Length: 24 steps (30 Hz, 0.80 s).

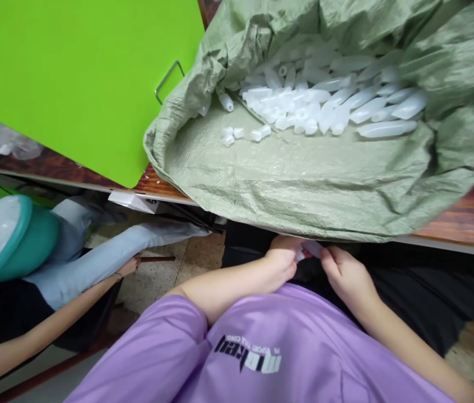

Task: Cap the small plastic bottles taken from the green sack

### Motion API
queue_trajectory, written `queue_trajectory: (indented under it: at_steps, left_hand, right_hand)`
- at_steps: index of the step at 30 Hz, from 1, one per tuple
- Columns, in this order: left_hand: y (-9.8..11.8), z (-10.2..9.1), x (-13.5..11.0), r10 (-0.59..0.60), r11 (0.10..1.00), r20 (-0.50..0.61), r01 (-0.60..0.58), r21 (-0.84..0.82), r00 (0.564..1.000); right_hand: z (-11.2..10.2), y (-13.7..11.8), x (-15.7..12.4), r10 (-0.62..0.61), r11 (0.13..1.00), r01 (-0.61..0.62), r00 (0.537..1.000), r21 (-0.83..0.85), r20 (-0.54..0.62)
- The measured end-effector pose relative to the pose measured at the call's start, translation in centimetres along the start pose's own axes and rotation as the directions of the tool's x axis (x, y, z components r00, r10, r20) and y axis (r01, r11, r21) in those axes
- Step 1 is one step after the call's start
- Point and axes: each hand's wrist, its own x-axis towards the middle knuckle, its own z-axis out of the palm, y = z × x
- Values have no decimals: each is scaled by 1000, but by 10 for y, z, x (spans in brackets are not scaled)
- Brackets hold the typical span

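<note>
Both my hands meet in my lap, just under the table edge, pinching one small translucent plastic tube (311,248) between them. My left hand (281,262) is closed on its left end, fingers curled. My right hand (344,274) grips the right end with thumb and fingers. Above them a green woven sack (304,173) lies open on the table, holding several of the same whitish plastic tubes (325,101). A few small white caps (241,133) lie loose near the sack's mouth.
A bright green board (73,73) with a wire handle (168,78) covers the wooden table (472,212) at left. A co-worker's arm (52,324) and jeans (94,252) sit at lower left beside a teal basin (14,235) of clear parts.
</note>
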Motion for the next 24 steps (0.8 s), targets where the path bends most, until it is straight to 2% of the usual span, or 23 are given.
queue_trajectory:
  at_steps: [3,5,8,10,12,14,16,19,24]
  left_hand:
    - [0,-1,0,4,1000,2,-4,8,1000]
    - [0,-1,0,12,1000,-6,-12,6,1000]
    - [1,0,0,25,1000,-13,-25,-12,1000]
    - [2,1,-2,26,999,6,-26,-26,1000]
    - [4,1,-3,18,999,39,-16,-29,999]
    - [6,0,-3,4,1000,49,-4,-13,999]
    - [8,-1,-3,-8,1000,39,7,11,999]
    - [10,-3,-1,-14,999,19,14,32,1000]
    - [12,-2,0,-10,998,-9,11,63,1000]
  right_hand:
    - [8,-5,-2,108,974,-106,994,198,0]
    - [11,-8,-4,136,957,-129,991,261,-6]
    - [9,-7,-4,114,979,-106,993,172,-34]
    - [3,-4,-2,8,1000,-10,994,-21,-108]
    - [-4,1,0,-186,956,146,972,-255,-142]
    - [-8,5,1,-351,864,283,932,-416,-94]
    - [-9,6,1,-414,816,355,910,-456,-32]
    - [-5,0,-1,-367,865,349,930,-360,20]
    - [-2,-9,0,-178,951,190,981,-242,73]
